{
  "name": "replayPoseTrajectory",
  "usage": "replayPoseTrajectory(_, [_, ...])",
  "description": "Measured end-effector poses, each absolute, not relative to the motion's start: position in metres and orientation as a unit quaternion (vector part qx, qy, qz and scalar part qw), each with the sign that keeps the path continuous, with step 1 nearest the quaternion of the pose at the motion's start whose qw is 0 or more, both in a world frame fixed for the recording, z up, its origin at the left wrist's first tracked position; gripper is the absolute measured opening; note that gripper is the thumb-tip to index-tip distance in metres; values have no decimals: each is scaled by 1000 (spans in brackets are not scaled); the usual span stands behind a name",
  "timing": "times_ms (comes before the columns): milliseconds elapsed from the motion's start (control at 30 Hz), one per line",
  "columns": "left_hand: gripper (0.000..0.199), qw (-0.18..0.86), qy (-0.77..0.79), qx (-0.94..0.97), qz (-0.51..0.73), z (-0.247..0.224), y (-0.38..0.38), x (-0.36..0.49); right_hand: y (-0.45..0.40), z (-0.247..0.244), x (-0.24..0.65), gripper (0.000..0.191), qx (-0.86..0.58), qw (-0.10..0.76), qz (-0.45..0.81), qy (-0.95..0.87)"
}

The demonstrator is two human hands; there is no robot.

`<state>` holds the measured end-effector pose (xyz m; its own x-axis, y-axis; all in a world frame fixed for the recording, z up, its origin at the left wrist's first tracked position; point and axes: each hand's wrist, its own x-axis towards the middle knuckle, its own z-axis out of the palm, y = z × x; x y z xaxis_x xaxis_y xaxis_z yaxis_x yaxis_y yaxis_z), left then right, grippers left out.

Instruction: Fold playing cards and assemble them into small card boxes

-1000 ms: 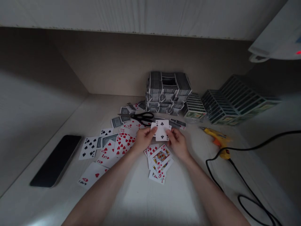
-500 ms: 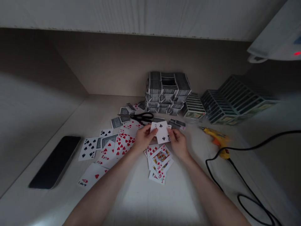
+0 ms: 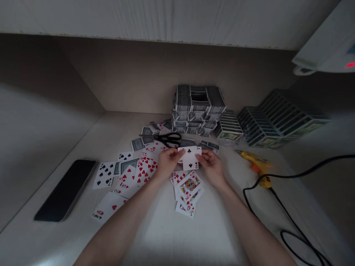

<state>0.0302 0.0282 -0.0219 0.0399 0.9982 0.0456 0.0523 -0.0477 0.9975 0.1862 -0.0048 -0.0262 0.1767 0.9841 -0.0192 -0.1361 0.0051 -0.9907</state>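
Left hand (image 3: 168, 163) and right hand (image 3: 212, 168) were both pinching a two of clubs (image 3: 190, 159) over an ace (image 3: 199, 150), kinda between the black scissors (image 3: 168, 138) and the diamonds pile (image 3: 189, 185) on the tabletop (image 3: 169, 240).

The pale desk (image 3: 172, 240) bore a phone (image 3: 66, 190) along its left edge, cards (image 3: 146, 170) across its middle, a box (image 3: 198, 107) by its back edge, blocks (image 3: 283, 116) toward its back right corner, and a glue gun (image 3: 255, 159) near its right edge.
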Motion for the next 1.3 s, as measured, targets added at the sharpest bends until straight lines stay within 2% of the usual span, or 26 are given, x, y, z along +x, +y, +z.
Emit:
replayPoseTrajectory(200, [28,533,442,493,527,-22,32,28,-4,-31,185,29,-512,571,489,-416])
replayPoseTrajectory(533, [23,520,488,465,524,-27,34,30,-4,-35,186,34,-516,547,508,-420])
replayPoseTrajectory(800, [34,539,488,481,490,-28,35,29,-3,-36,185,35,-534,558,482,-415])
replayPoseTrajectory(1300, [25,544,480,479,495,-26,33,30,-4,-28,184,31,-521,535,521,-414])
